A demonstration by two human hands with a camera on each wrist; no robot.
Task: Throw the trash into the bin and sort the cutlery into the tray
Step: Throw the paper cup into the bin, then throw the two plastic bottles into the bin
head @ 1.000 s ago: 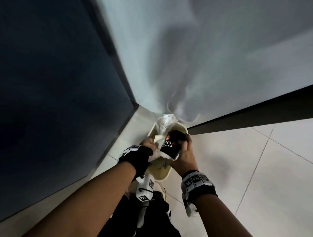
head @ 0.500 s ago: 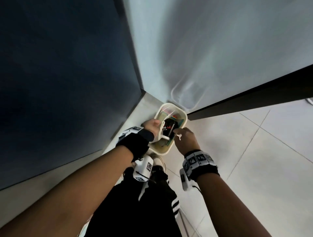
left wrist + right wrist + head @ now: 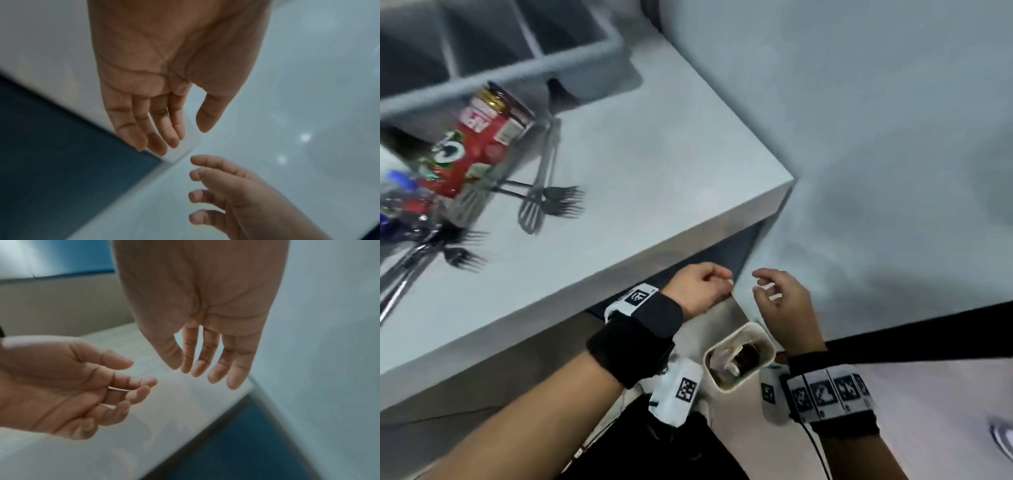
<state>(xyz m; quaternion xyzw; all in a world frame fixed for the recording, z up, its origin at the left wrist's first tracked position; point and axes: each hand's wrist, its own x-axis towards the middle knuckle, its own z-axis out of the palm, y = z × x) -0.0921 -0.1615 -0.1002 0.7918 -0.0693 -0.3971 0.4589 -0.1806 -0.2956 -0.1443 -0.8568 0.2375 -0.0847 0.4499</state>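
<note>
Both my hands are empty. My left hand (image 3: 697,289) hangs just off the table's near corner, its fingers (image 3: 131,129) loosely extended and nothing in the palm. My right hand (image 3: 786,308) is beside it, fingers (image 3: 236,371) relaxed and spread a little, thumb apart — it holds nothing either. The two hands are near each other without touching.

Below them on the floor, between my wrists in the head view, stands the small cream bin (image 3: 758,337). It has trash in it — something dark and something white, too blurred to name.

Up on the grey table (image 3: 654,164), well apart from my hands, the rest waits: a red can (image 3: 479,144) lying tilted on its side, dark forks (image 3: 561,200) fanned out beside it with a slotted utensil (image 3: 534,209) across them, more forks (image 3: 462,255) nearer the left edge, and a crumpled blue-and-clear wrapper (image 3: 397,202) at the far left. The grey cutlery tray (image 3: 524,65) sits at the back of the table, its compartments blurred.
</note>
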